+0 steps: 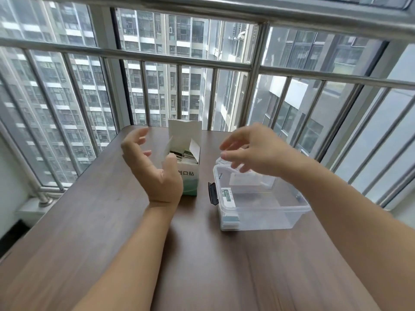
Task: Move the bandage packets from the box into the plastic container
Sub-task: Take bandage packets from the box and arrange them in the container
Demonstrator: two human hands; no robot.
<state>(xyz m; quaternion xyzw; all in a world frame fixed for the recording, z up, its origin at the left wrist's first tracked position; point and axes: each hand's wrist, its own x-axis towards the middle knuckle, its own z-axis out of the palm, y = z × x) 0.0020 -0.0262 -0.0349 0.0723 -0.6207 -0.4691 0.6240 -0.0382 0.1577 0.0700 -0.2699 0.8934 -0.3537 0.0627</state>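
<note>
A white and green bandage box (188,176) stands upright at the far middle of the table, its top flaps open. Bandage packets (185,157) fill it to the rim. My left hand (152,169) hovers just left of the box, palm turned inward, fingers spread, holding nothing. To the right sits a clear plastic container (258,198) with a black latch (213,193) on its left side. Nothing shows inside the container. My right hand (253,149) hangs above the container's far rim, fingers apart and empty.
The dark wooden table (112,221) runs to a metal railing (253,90) and windows at its far edge. The container's lid is hard to make out behind my right hand. High-rise buildings show outside.
</note>
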